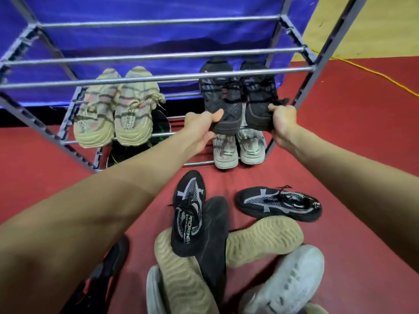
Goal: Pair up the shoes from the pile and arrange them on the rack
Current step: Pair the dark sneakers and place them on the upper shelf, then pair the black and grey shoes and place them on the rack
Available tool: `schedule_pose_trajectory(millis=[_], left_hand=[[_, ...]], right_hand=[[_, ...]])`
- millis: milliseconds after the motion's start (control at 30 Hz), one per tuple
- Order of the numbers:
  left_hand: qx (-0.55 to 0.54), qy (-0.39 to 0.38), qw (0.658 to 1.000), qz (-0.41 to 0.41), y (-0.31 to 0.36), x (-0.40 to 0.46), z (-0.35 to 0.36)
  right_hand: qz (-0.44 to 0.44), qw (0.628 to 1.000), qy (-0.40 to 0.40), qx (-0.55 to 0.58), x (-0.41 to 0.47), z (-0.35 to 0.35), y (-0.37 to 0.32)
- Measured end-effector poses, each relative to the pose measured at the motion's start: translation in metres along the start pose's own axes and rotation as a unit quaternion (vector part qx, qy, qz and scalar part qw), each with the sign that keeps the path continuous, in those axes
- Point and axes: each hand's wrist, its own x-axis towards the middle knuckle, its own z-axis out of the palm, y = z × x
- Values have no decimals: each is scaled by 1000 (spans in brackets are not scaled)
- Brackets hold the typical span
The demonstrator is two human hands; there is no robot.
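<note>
My left hand [199, 125] and right hand [283, 123] each grip the heel of a black mesh sneaker [223, 98], its mate [260, 96] alongside, on the grey metal rack [158, 56]; striped beige pair [115, 109] at nine o'clock, loose shoe pile [217, 241] at six.

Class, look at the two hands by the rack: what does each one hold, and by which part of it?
Each hand holds one shoe of a black pair by its heel end: the left hand grips the left black shoe, the right hand the right black shoe.
</note>
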Motion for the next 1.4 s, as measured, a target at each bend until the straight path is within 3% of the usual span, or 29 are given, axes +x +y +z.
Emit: schedule_pose_trajectory(millis=[333, 667, 833, 900, 1000, 1133, 1400], left_hand=[[-20, -3, 1000, -14, -17, 14, 9], [133, -36, 990, -10, -25, 13, 12], [205, -21, 978, -4, -25, 5, 6], [295, -15, 955, 42, -27, -10, -4], [453, -10, 883, 121, -35, -45, -30], [538, -43, 834, 112, -58, -90, -74], [536, -8, 844, 17, -111, -143, -133]], right_hand=[[-8, 1000, -10, -1, 9, -7, 16], [-2, 997, 6, -82, 6, -4, 20], [-66, 986, 2, -150, -16, -12, 27], [-105, 972, 19, -208, -36, -16, 37], [-132, 938, 37, -320, -76, -23, 59], [-118, 908, -37, -400, -132, -31, 93], [-72, 833, -175, -519, -218, -52, 154]])
